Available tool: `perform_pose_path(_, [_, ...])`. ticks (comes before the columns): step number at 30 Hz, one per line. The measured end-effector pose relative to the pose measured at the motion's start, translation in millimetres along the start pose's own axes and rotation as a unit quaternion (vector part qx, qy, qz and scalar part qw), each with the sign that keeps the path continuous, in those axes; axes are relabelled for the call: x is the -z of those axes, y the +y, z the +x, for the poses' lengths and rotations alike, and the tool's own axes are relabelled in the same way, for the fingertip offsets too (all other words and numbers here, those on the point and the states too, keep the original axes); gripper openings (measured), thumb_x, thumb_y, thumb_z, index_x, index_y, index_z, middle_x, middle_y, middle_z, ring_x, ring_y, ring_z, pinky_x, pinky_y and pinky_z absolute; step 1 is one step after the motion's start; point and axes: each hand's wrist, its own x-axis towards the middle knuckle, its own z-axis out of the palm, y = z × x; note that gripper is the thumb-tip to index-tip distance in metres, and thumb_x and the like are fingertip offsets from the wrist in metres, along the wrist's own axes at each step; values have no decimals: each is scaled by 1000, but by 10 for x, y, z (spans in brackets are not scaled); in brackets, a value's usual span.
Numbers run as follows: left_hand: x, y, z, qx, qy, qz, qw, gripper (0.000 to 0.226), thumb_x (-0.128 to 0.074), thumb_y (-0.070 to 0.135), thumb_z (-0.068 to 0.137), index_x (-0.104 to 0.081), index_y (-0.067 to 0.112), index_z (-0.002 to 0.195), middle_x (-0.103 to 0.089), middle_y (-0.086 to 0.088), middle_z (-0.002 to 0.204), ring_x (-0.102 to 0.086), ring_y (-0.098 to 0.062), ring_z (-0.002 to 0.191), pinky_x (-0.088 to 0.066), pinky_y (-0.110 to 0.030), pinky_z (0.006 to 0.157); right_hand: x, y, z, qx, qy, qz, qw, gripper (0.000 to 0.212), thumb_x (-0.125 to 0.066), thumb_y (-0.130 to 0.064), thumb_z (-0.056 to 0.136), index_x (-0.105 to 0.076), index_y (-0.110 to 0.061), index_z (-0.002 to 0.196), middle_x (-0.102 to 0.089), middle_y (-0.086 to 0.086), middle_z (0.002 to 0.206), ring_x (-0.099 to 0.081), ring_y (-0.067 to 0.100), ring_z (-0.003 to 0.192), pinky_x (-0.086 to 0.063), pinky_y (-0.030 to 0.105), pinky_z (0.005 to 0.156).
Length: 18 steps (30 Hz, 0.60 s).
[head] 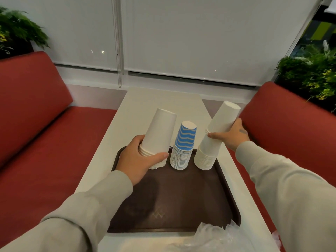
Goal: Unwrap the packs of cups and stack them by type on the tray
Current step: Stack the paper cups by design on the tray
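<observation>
A dark brown tray (172, 202) lies on the narrow white table. At its far edge stand three upside-down cup stacks. My left hand (140, 157) grips the left stack of plain white cups (161, 131) near its base. In the middle stands a stack of blue-and-white zigzag cups (184, 142), untouched. My right hand (231, 134) holds the right stack of plain white cups (216, 131) at mid-height; this stack leans to the right.
Crumpled clear plastic wrapping (212, 237) lies over the tray's near right corner. Red bench seats (36, 124) flank the table on both sides. Green plants (309, 73) stand behind the benches. White blinds cover the wall ahead.
</observation>
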Motion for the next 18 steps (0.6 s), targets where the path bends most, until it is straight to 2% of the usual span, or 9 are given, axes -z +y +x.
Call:
perform_pose_path(4, [-24,0,18,0,1,-1,1000,67,-88,44,65,-50,38,120,-60,20,107,-59,-5,99,-49,-28,84,-160,186,-87,-40,-24,-41,998,95,-92,-41,63,-36,-12,133,-54,10,134,-54,32,119,-48,45,98])
perform_pose_path(7, [-55,32,13,-1,-1,0,1000,70,-89,50,59,-52,39,118,-63,20,106,-62,-7,100,-51,-31,87,-149,200,-139,-37,-28,-37,998,97,-91,-45,62,-34,-16,135,-54,9,133,-55,30,117,-49,45,98])
perform_pose_path(9, [-73,76,-6,-2,-1,3,1000,70,-87,54,56,-52,41,115,-63,23,103,-61,-2,97,-50,-27,83,-82,128,-148,-25,-18,-22,999,104,-91,-47,62,-31,-17,141,-53,9,136,-55,31,120,-48,45,99])
perform_pose_path(11, [-91,143,-33,-1,-6,-3,1000,67,-89,48,62,-50,40,116,-60,25,100,-59,3,95,-47,-17,74,9,14,-164,-9,1,-9,1000,107,-89,-48,65,-27,-17,146,-52,9,137,-53,31,123,-47,45,101])
perform_pose_path(14, [-110,228,-63,-3,-16,-8,1000,59,-87,38,69,-50,38,116,-59,25,99,-57,7,90,-42,-4,59,124,-180,-257,67,70,9,995,82,-82,-47,74,-35,-22,137,-53,6,129,-54,28,117,-49,46,99])
perform_pose_path(16, [-116,291,-86,-8,-22,-14,1000,59,-87,36,71,-51,36,117,-59,24,98,-56,7,88,-40,0,57,171,-342,-377,128,102,30,986,56,-75,-43,81,-46,-23,124,-57,3,110,-59,24,102,-53,42,88])
perform_pose_path(18, [-127,327,-104,-9,-28,-19,999,58,-86,37,73,-49,36,118,-57,25,97,-54,8,86,-38,3,56,179,-492,-505,149,49,37,987,37,-70,-47,85,-55,-23,109,-62,-2,92,-64,20,89,-53,36,74])
